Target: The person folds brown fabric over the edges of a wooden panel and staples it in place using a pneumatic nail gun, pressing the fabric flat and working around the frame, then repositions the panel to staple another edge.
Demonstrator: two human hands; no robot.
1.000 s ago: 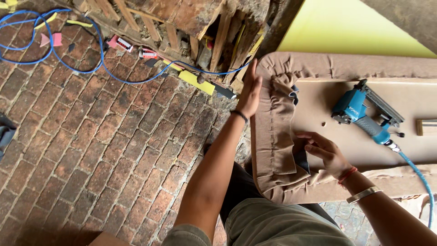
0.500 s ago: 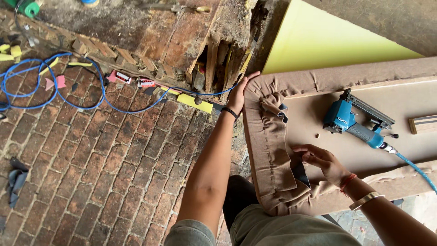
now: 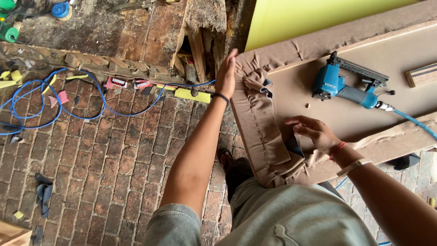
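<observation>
Across the red brick floor (image 3: 114, 150) at far left, a looped blue cable (image 3: 41, 105) lies with scraps of yellow and pink foam (image 3: 59, 98) beside it. Further right, along the foot of the broken brick wall, 2 small red-and-white flat packets (image 3: 129, 83) lie side by side, then a yellow rectangular block (image 3: 193, 95).

Next comes the left hand (image 3: 226, 75), fingers straight and pressed together, its palm flat against the outer left edge of the brown fabric-wrapped board (image 3: 314, 114), near the far left corner. The gathered tan fabric (image 3: 257, 118) runs down that left edge, folded over onto the board's bare face in pleats.

On the near part of the board, the right hand (image 3: 316, 132) rests with fingers loosely curled, fingertips on the fabric fold just inside the left edge; whether they pinch it I cannot tell. Beyond it, toward the board's far edge, lies a blue pneumatic staple gun (image 3: 346, 84) with a blue hose (image 3: 412, 122) trailing right.
</observation>
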